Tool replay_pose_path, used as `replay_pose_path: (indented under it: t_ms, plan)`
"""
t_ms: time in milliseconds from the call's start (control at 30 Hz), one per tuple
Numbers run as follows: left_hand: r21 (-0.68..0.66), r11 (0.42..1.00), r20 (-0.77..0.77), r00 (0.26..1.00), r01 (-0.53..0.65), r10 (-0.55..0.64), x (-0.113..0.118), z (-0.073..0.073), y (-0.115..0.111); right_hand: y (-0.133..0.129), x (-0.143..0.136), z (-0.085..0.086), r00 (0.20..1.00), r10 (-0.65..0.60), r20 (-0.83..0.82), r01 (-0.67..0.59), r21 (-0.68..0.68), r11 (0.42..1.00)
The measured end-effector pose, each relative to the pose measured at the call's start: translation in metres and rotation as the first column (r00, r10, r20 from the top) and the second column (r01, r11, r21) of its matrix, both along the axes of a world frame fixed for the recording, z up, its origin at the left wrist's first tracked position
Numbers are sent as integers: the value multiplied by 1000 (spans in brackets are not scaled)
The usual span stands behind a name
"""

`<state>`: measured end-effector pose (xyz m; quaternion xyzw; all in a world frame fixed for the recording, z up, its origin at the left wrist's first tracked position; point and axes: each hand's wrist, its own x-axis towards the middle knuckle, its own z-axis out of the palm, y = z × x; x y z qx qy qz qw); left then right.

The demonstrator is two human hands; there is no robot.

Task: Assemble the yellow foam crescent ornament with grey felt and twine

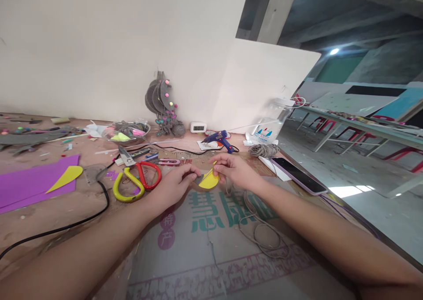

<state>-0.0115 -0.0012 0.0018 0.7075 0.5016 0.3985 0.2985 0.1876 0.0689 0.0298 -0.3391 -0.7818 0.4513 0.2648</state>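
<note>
A small yellow rounded piece (209,181) with a grey part at its left side is between my hands, above the printed cardboard (205,256). My left hand (176,183) has its thumb and forefinger pinched on the grey part. With fingers closed, my right hand (234,170) grips the yellow piece at its upper right edge. Grey cord (264,236) lies in loose loops on the cardboard below my right hand. Scissors with one yellow and one red handle (148,175) rest to the left of my left hand.
Behind the hands lie a blue glue gun (218,138), a small white clock (198,127) and a coil of cord (263,150). A phone (299,175) is at the right edge. Purple sheets (36,183) and a bowl (142,137) stand left. A black cable (107,198) crosses the left side.
</note>
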Motion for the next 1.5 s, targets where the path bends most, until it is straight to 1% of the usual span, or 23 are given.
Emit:
replay_pose_path:
  t_ms: [67, 133, 167, 300, 433, 533, 700, 800, 867, 933, 967, 1000, 1033, 1067, 1100, 1133, 1167, 1200, 1233, 1267, 1333, 1400, 1500]
  plan:
    - [17, 1000, -11, 1000, -4, 4, 0, -1, 0, 5, 5, 2, 990, -36, 133, 18, 133, 991]
    - [24, 1000, -18, 1000, -1, 2, 0, -1, -1, 8, 9, 2, 969, -58, 239, -4, 252, 968]
    - [25, 1000, -21, 1000, 1, 0, 0, -2, -1, 9, 11, 3, 960, -59, 273, -24, 291, 956]
    - [21, 1000, -27, 1000, 11, -11, 0, -2, -2, 12, 15, 7, 944, -75, 320, -61, 394, 917]
    - [16, 999, -17, 999, 40, -40, 0, -2, 0, 19, 20, 12, 930, -161, 330, -32, 509, 860]
    - [-4, 998, -15, 998, 66, -66, -1, -2, 1, 27, 24, 10, 928, -208, 308, 14, 530, 848]
    - [-28, 994, 5, 994, 107, -107, -2, -3, 2, 37, 26, -2, 932, -241, 270, 66, 527, 847]
    - [-47, 993, 23, 994, 111, -110, -1, -4, 2, 35, 24, -8, 941, -241, 238, 78, 541, 837]
    - [-53, 993, 36, 994, 104, -103, -1, -5, 2, 29, 22, -9, 952, -227, 206, 66, 585, 809]
    - [-62, 994, 76, 994, 88, -84, 0, -6, 2, 21, 19, -8, 968, -184, 170, 40, 619, 784]
    - [-67, 994, 112, 991, 82, -74, 0, -7, 3, 16, 17, -6, 978, -152, 146, 32, 611, 791]
    - [-75, 994, 155, 986, 81, -69, 1, -8, 3, 11, 15, -5, 987, -122, 109, 38, 571, 820]
    - [-86, 993, 199, 978, 85, -66, 2, -8, 3, 6, 12, -3, 993, -100, 59, 59, 486, 872]
    - [-97, 991, 240, 969, 92, -66, 2, -9, 4, 1, 9, -1, 996, -89, -4, 85, 362, 928]
    - [-108, 989, 275, 959, 99, -66, 3, -9, 4, -5, 6, 0, 994, -82, -67, 95, 208, 973]
    - [-115, 988, 300, 952, 106, -67, 3, -10, 4, -11, 3, 0, 989, -75, -124, 82, 48, 995]
    - [-118, 987, 313, 947, 109, -67, 4, -10, 5, -16, 1, 1, 984, -63, -167, 47, -95, 994]
    - [-115, 988, 316, 947, 101, -60, 4, -10, 5, -21, -2, 0, 980, -40, -194, 1, -195, 981]
    - [-105, 991, 310, 950, 85, -48, 4, -11, 5, -25, -4, -1, 978, -10, -210, -43, -245, 969]
    - [-95, 993, 294, 955, 64, -34, 3, -11, 6, -27, -6, -3, 977, 19, -214, -74, -253, 965]
    - [-82, 996, 260, 966, 20, 2, 2, -11, 7, -29, -7, -7, 980, 43, -196, -84, -202, 976]
    - [-94, 996, 237, 971, 0, 22, 0, -10, 8, -27, -7, -12, 988, 25, -153, -47, -140, 989]
    - [-130, 992, 210, 977, -6, 34, -2, -9, 9, -19, -5, -18, 997, -20, -74, 12, -108, 994]
